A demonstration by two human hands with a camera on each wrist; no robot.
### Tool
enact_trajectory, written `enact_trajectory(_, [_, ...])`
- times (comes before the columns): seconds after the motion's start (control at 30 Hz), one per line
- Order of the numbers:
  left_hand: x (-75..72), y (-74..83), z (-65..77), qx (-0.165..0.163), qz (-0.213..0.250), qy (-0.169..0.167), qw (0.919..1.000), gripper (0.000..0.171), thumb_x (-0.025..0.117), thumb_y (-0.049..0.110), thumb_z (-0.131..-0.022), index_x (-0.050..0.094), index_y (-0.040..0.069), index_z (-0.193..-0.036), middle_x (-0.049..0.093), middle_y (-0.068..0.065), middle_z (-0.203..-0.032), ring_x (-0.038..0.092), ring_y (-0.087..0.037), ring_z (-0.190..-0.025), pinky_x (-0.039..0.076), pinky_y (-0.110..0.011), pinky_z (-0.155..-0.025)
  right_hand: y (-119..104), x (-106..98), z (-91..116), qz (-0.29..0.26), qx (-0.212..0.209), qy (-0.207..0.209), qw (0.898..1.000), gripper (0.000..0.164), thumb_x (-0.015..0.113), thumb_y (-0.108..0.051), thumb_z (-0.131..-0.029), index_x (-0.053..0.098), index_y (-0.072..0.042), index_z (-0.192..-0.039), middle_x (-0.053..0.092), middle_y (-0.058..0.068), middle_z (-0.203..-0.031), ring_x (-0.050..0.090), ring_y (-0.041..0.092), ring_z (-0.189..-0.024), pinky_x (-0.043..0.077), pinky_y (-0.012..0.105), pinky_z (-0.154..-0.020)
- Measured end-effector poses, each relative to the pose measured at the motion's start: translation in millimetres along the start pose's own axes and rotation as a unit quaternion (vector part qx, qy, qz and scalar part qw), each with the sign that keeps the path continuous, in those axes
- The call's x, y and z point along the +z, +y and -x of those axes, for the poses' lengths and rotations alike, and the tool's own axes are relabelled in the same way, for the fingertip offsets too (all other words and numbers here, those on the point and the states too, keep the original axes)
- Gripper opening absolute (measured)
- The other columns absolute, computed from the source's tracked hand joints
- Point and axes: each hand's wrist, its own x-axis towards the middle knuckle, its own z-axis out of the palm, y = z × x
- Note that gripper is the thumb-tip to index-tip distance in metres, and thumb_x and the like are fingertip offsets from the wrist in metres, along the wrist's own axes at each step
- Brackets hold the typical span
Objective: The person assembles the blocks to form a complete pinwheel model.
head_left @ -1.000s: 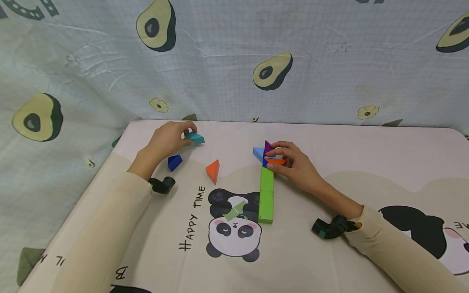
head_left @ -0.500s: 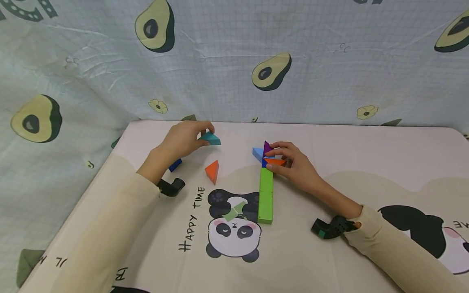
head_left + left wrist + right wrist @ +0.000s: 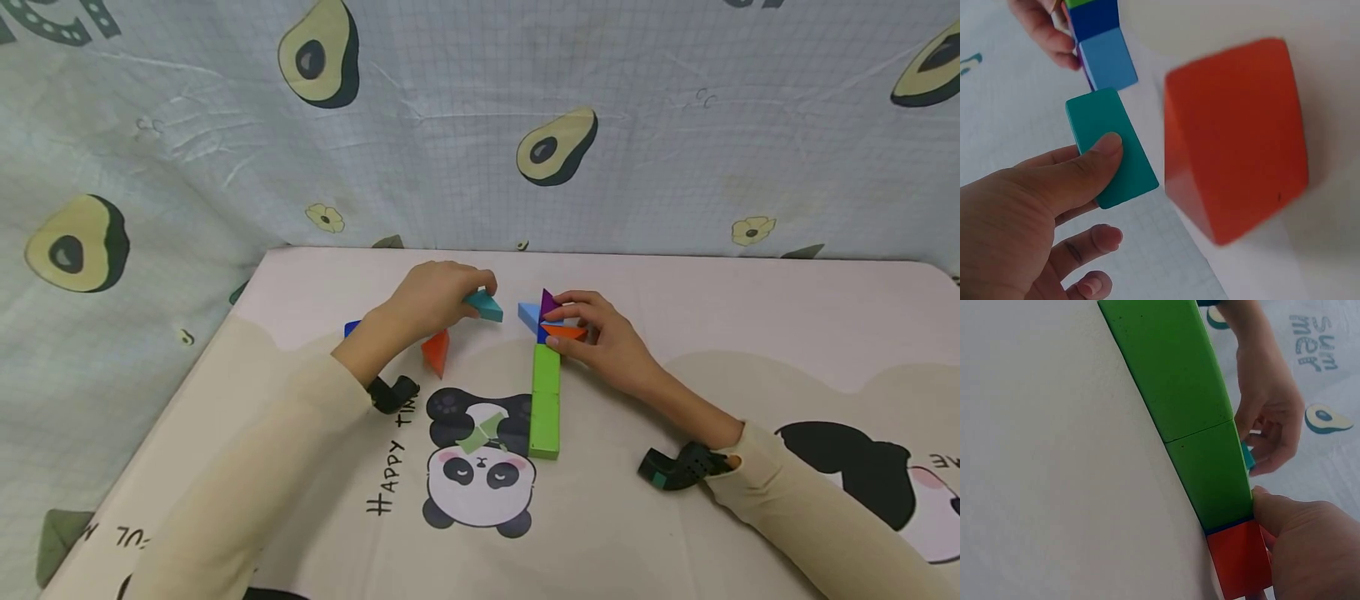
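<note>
My left hand (image 3: 435,302) pinches a teal triangular block (image 3: 486,307) between thumb and fingers, left of the block arrangement. In the left wrist view the thumb lies across the face of the teal block (image 3: 1113,150). My right hand (image 3: 603,342) holds an orange triangular block (image 3: 564,332) at the arrangement's far end, its fingertips near a purple triangular block (image 3: 548,305). A light blue triangular block (image 3: 528,314) points left there, beside a dark blue piece (image 3: 542,335) partly covered. Green blocks (image 3: 546,400) form a straight column towards me.
A loose orange triangular block (image 3: 436,352) lies below my left hand, partly hidden by it. A dark blue block (image 3: 350,328) peeks out behind the left wrist. A patterned cloth (image 3: 450,125) hangs behind the table (image 3: 622,533).
My left hand has carried the teal block to the right, towards the arrangement. It passes over the loose blocks, covering part of them. The right hand has stayed in place.
</note>
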Motion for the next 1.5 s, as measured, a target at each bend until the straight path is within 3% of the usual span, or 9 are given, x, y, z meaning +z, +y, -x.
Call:
enact_trajectory(0.4, [17.9,16.1,-13.2,0.025,-0.036,-0.021,0.9988,0.03,0.075,0.021,-0.085,0.064,0.016,-0.113,0.07,0.0,-0.104,0.063,-0.02,-0.087,0.048,-0.037,-0.079,1,1,0,0.001,-0.008,-0.002,1.0,0.03,0.072,-0.024,-0.088,0.067,-0.016,-0.116,0.046,-0.002,-0.135,0.05,0.015,-0.099,0.042,0.028,-0.073])
enact_trajectory(0.57, [19.9,19.1,-17.0,0.015,-0.038,-0.021,0.9989,0.037,0.075,0.023,-0.084,0.06,0.013,-0.117,0.07,-0.003,-0.101,0.063,-0.019,-0.083,0.05,-0.034,-0.076,0,0,-1,0.0,-0.011,0.001,1.0,0.029,0.072,-0.023,-0.088,0.067,-0.014,-0.115,0.046,0.0,-0.135,0.05,0.016,-0.097,0.042,0.027,-0.073])
enact_trajectory(0.9, [22.3,23.6,-23.9,0.017,-0.022,-0.028,0.9992,0.045,0.075,0.021,-0.085,0.06,0.013,-0.127,0.067,-0.005,-0.115,0.063,-0.021,-0.097,0.049,-0.036,-0.085,1,-1,-1,0.002,-0.007,0.001,1.0,0.03,0.072,-0.023,-0.088,0.067,-0.014,-0.116,0.046,0.0,-0.135,0.05,0.016,-0.095,0.043,0.027,-0.071])
enact_trajectory(1.5, [23.9,25.7,-28.3,0.012,0.004,-0.033,0.9994,0.041,0.074,0.021,-0.086,0.063,0.012,-0.125,0.065,-0.003,-0.119,0.061,-0.02,-0.102,0.046,-0.035,-0.09,1,-1,0,-0.009,-0.004,0.0,1.0,0.029,0.072,-0.024,-0.087,0.068,-0.015,-0.114,0.046,-0.002,-0.134,0.051,0.015,-0.096,0.043,0.028,-0.071])
